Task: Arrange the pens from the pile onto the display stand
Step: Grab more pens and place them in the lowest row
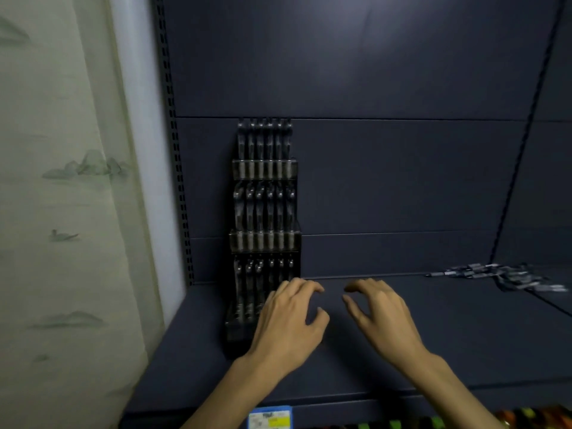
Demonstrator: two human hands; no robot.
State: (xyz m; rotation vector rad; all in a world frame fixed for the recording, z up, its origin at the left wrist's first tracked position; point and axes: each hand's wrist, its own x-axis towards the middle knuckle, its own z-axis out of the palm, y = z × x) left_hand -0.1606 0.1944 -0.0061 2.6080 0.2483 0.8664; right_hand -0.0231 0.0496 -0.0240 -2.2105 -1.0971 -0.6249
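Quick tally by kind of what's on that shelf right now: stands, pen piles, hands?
Display stand: 1, three tiers, pens in each
Loose pen pile: 1, far right, too blurred to count pens
Hands: 2, left hand and right hand, both holding nothing
Total: 4

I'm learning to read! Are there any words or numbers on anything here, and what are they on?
Blue and yellow shelf label on the front edge of the shelf: it has print, but too small and blurred to read.
Pens in the display stand and in the pile: no readable writing.
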